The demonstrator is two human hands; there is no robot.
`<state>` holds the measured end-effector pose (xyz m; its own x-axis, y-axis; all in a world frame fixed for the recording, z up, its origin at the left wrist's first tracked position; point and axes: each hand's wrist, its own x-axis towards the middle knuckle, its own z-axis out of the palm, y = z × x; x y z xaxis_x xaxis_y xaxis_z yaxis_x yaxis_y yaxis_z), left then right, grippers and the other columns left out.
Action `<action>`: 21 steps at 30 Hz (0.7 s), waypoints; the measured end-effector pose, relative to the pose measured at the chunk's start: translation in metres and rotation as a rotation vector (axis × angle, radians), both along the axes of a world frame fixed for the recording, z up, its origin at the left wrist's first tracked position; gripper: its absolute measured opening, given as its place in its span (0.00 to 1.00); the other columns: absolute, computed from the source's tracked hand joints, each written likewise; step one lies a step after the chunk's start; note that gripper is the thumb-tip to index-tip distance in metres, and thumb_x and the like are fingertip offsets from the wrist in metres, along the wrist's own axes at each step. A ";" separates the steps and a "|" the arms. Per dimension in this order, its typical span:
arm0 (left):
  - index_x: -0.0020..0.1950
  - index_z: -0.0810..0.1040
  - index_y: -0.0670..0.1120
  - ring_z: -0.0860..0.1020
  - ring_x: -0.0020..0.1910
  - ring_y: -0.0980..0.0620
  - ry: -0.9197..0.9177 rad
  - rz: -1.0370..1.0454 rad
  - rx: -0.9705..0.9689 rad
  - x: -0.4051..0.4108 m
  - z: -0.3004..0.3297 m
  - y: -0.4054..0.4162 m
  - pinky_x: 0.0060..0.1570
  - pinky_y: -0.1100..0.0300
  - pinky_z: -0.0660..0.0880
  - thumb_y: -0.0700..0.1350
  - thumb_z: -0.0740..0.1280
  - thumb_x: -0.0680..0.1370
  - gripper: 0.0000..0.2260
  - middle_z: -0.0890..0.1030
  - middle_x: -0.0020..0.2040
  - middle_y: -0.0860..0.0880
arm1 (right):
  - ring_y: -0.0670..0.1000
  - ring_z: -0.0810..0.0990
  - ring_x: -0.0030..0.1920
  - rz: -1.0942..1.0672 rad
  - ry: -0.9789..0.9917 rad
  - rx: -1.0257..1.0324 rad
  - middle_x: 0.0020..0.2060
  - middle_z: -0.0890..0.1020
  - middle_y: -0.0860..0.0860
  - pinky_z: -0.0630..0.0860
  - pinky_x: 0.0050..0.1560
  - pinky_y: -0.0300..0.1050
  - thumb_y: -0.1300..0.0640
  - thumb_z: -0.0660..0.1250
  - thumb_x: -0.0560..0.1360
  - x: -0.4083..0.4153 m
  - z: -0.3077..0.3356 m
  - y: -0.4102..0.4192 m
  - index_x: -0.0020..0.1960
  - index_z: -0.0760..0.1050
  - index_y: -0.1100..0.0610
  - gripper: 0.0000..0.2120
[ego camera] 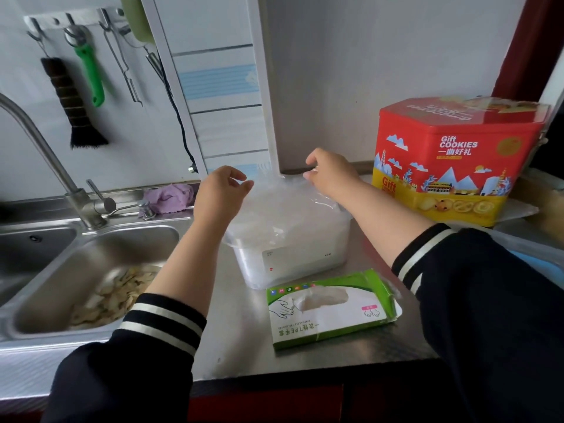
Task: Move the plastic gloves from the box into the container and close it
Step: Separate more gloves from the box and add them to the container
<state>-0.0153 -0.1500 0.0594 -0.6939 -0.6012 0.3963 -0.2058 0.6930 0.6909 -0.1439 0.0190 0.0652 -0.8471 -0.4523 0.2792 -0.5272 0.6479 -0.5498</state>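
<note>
Head view: on the steel table (244, 340) stands a translucent plastic container (290, 257), and a stack of clear plastic gloves (283, 206) lies in its open top, rising above the rim. The left hand (221, 193) hovers at the stack's left edge with fingers curled, seemingly pinching the film, though the contact is hard to make out. The right hand (331, 175) is at the far right corner, its curled fingertips nipping a bit of the plastic. The green-and-white glove box (332, 308) lies flat just in front of the container, its torn opening showing little left inside. No lid can be made out. Judging from this, the transfer is largely done; what remains is tucking the gloves down below the rim and closing the container. A red cookie tin (457, 160) stands to the right, a sink (91, 270) to the left
</note>
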 end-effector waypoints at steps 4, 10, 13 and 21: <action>0.51 0.80 0.46 0.74 0.42 0.51 -0.007 0.062 -0.090 0.000 -0.006 -0.001 0.39 0.60 0.64 0.47 0.69 0.76 0.06 0.76 0.41 0.53 | 0.61 0.75 0.60 -0.042 0.100 0.137 0.60 0.77 0.59 0.73 0.55 0.51 0.57 0.63 0.80 -0.002 -0.002 -0.006 0.65 0.69 0.58 0.15; 0.49 0.81 0.47 0.75 0.52 0.46 0.096 0.074 -0.284 0.005 -0.009 0.001 0.42 0.59 0.64 0.47 0.67 0.77 0.05 0.81 0.46 0.50 | 0.60 0.68 0.66 -0.068 0.137 0.066 0.65 0.68 0.58 0.69 0.61 0.52 0.51 0.70 0.76 -0.006 -0.002 -0.002 0.70 0.65 0.57 0.27; 0.49 0.81 0.46 0.75 0.48 0.47 0.255 0.042 -0.332 0.017 -0.007 0.020 0.41 0.58 0.65 0.46 0.66 0.78 0.06 0.81 0.44 0.52 | 0.56 0.71 0.64 -0.100 0.138 -0.160 0.66 0.69 0.55 0.70 0.60 0.49 0.50 0.70 0.76 0.000 0.003 0.012 0.69 0.67 0.56 0.25; 0.46 0.78 0.48 0.76 0.33 0.53 0.411 -0.209 -0.131 0.060 -0.053 0.089 0.35 0.51 0.76 0.53 0.62 0.78 0.10 0.78 0.33 0.53 | 0.51 0.80 0.33 0.411 -0.155 -0.335 0.31 0.83 0.51 0.77 0.42 0.44 0.39 0.67 0.72 0.101 -0.019 0.064 0.37 0.79 0.55 0.18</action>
